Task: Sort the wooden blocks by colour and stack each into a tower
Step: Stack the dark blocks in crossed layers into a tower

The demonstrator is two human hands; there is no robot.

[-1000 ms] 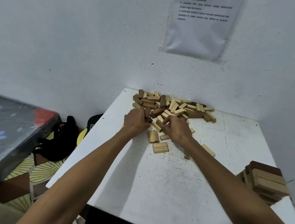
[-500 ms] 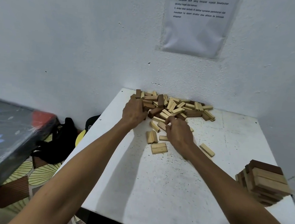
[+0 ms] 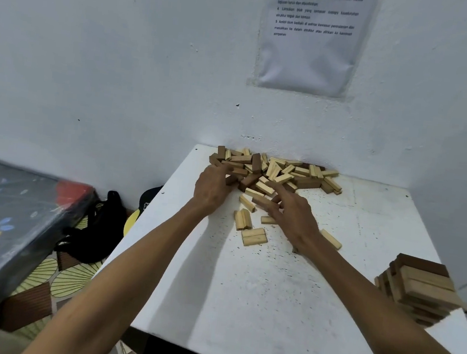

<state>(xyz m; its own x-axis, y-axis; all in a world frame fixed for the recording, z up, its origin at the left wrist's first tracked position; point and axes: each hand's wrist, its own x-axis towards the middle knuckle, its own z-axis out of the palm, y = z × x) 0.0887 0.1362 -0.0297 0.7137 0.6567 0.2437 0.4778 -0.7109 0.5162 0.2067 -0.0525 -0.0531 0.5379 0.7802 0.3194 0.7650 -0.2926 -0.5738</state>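
Observation:
A jumbled pile of light and dark wooden blocks (image 3: 282,172) lies at the back of the white table (image 3: 241,300), against the wall. My left hand (image 3: 212,189) reaches into the pile's left side, its fingers curled around a dark brown block (image 3: 231,180). To its right, my right hand (image 3: 295,213) spreads its fingers over light blocks (image 3: 263,189) at the pile's front edge. Several loose light blocks (image 3: 254,236) lie in front of the pile between my hands. A stacked tower (image 3: 420,288) of light blocks topped by a dark one stands at the table's right edge.
White walls close the table in at the back and right, with a printed sheet (image 3: 312,37) taped above. Left of the table, on a patterned floor mat (image 3: 69,277), lie a black bag (image 3: 95,233) and a cap (image 3: 149,199), beside a dark padded surface (image 3: 3,223).
My left hand has moved up into the left side of the pile. My right hand has opened from a curled grip, and its fingers now spread over the front blocks.

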